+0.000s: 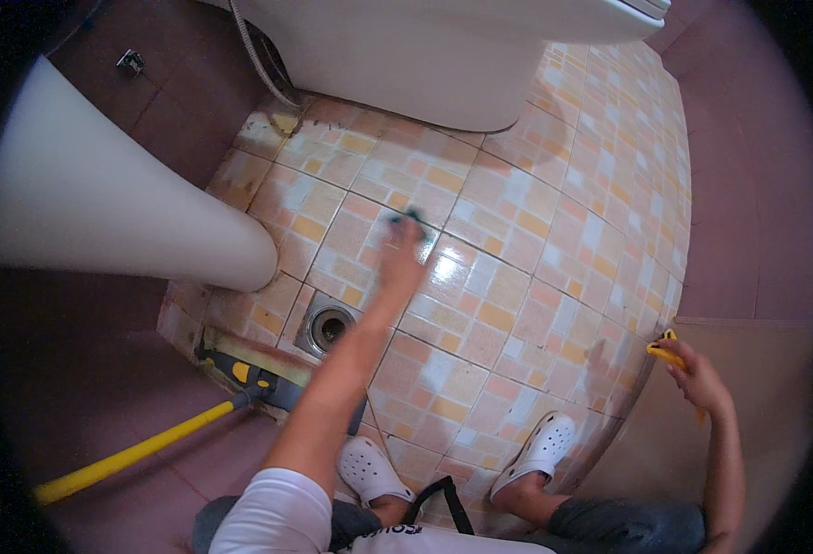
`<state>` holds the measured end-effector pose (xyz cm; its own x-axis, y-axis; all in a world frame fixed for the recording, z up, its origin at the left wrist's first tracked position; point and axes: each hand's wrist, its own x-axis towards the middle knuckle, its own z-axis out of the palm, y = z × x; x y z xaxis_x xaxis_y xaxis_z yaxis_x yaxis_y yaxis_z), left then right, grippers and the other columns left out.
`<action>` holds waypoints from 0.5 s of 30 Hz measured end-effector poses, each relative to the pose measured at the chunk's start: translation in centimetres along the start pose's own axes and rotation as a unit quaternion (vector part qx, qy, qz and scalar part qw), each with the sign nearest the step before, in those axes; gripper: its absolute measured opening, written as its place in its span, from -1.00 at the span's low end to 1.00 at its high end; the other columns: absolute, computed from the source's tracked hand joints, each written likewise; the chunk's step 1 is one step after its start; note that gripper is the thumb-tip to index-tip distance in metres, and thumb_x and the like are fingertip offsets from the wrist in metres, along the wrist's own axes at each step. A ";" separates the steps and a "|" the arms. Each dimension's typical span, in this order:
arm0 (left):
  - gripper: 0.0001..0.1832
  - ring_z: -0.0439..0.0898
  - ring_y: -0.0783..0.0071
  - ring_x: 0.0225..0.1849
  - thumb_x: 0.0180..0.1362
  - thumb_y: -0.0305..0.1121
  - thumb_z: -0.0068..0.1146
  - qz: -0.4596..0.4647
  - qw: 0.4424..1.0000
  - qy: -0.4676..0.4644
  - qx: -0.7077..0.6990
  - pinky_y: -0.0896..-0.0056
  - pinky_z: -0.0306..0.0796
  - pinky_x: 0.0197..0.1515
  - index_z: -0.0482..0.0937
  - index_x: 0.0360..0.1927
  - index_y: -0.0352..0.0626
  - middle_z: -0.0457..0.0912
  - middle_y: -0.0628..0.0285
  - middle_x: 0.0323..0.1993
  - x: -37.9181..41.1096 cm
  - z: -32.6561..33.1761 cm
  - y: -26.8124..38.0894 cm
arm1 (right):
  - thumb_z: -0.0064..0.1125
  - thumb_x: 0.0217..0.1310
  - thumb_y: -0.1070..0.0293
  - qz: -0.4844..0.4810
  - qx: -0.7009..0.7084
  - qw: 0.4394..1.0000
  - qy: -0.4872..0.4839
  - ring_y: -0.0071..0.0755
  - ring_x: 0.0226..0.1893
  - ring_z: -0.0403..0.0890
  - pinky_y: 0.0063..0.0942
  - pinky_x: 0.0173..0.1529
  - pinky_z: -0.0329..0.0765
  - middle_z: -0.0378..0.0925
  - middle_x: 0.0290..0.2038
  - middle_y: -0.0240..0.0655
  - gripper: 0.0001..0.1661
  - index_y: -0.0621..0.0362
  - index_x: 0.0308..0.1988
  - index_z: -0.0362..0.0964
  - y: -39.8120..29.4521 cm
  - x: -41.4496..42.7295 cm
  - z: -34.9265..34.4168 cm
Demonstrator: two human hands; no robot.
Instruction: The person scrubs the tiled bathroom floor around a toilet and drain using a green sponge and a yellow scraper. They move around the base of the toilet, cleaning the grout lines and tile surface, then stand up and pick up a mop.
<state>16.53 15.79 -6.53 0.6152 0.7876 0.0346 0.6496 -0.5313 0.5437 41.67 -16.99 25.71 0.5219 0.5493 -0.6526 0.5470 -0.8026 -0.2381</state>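
Stretched out over the patterned floor tiles [493, 284], my left hand [403, 260] presses a dark green scouring pad [413, 218] against them. Motion blurs both the hand and the pad. Wet shine shows on the tile just beside them. Off to the right, my right hand [697, 381] grips a yellow plastic tool [666, 350], one looped end of which sticks out past the fingers. The fingers hide most of that tool, so its kind cannot be told. A round metal floor drain [330, 329] lies below my left forearm.
A toilet base [406, 69] stands ahead, with a braided hose [258, 59] beside it. At left is a white basin pedestal [136, 201]. A floor mop [143, 447] with a yellow pole lies near my left arm. My white clogs [541, 447] rest on the tiles.
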 end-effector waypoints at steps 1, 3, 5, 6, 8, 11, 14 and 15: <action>-0.11 0.04 -0.03 0.31 -0.04 0.03 0.14 0.047 0.995 -0.075 -0.043 -0.02 -0.16 0.31 0.06 0.27 -0.24 0.13 -0.02 0.27 -1.5 1.7 4.0 | -0.02 0.18 0.46 -0.024 -0.019 0.999 0.014 -0.56 -0.47 0.34 -0.54 -0.42 0.38 0.41 -0.36 -0.39 -0.56 -0.04 0.08 0.29 0.7 0.0 1.3; -0.14 0.03 0.03 0.32 -0.04 0.02 0.15 0.222 0.960 -0.173 0.000 -0.02 -0.16 0.31 0.10 0.27 -0.19 0.12 0.06 0.28 -5.1 4.8 9.7 | -0.02 0.19 0.46 -0.056 -0.063 0.996 0.038 -0.63 -0.57 0.33 -0.58 -0.52 0.39 0.41 -0.43 -0.42 -0.56 -0.05 0.09 0.28 2.5 0.4 2.9; -0.16 0.03 0.06 0.33 -0.04 -0.01 0.16 0.206 0.956 -0.205 -0.048 0.01 -0.16 0.32 0.12 0.26 -0.17 0.12 0.10 0.29 -3.4 4.8 10.4 | -0.02 0.19 0.45 -0.047 -0.075 0.995 0.041 -0.63 -0.56 0.33 -0.58 -0.51 0.40 0.42 -0.41 -0.42 -0.56 -0.06 0.09 0.28 3.3 0.1 2.1; -0.17 0.02 0.08 0.34 -0.04 -0.03 0.17 0.194 0.953 -0.226 -0.064 0.02 -0.16 0.32 0.13 0.26 -0.17 0.11 0.11 0.30 -2.3 4.4 9.5 | -0.02 0.20 0.45 -0.031 -0.051 0.998 0.029 -0.63 -0.56 0.33 -0.59 -0.51 0.40 0.43 -0.41 -0.42 -0.55 -0.07 0.10 0.27 2.6 0.1 2.0; -0.17 0.04 0.10 0.33 -0.04 -0.11 0.21 0.132 0.987 -0.093 -0.010 0.09 -0.11 0.31 0.09 0.28 -0.09 0.13 0.12 0.29 1.5 3.9 3.4 | -0.03 0.20 0.44 0.000 -0.009 1.000 0.007 -0.64 -0.55 0.33 -0.60 -0.50 0.40 0.44 -0.40 -0.41 -0.55 -0.07 0.10 0.27 2.2 0.2 1.9; -0.22 0.03 0.03 0.32 0.04 0.00 0.08 0.024 0.991 0.009 0.129 0.07 -0.11 0.31 0.11 0.27 -0.15 0.13 0.10 0.29 6.9 -0.8 -1.6 | -0.03 0.21 0.43 0.067 0.022 0.997 -0.016 -0.65 -0.55 0.32 -0.61 -0.50 0.40 0.46 -0.39 -0.41 -0.56 -0.08 0.11 0.27 3.7 -0.6 2.1; -0.20 0.01 0.00 0.32 0.07 0.11 -0.03 -0.029 0.982 0.030 0.187 0.05 -0.14 0.32 0.11 0.26 -0.20 0.11 0.11 0.30 7.5 -0.5 -0.5 | -0.02 0.19 0.43 0.098 0.034 0.994 -0.041 -0.50 -0.35 0.34 -0.52 -0.28 0.37 0.43 -0.24 -0.35 -0.56 -0.05 0.10 0.27 3.4 -0.2 2.2; -0.20 0.00 -0.02 0.32 0.08 0.14 -0.08 0.003 0.989 -0.025 0.147 0.04 -0.18 0.32 0.11 0.26 -0.22 0.09 0.09 0.30 6.5 0.1 0.7 | -0.01 0.17 0.43 0.118 0.042 0.991 -0.052 -0.34 -0.14 0.38 -0.42 -0.05 0.34 0.41 -0.09 -0.28 -0.55 -0.02 0.09 0.28 2.4 0.0 2.1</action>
<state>21.00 20.48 -6.07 0.6361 0.7716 -0.0076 0.7431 -0.6100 0.2752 41.60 -19.43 23.61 0.5570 0.3201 -0.7664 0.3585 -0.9250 -0.1258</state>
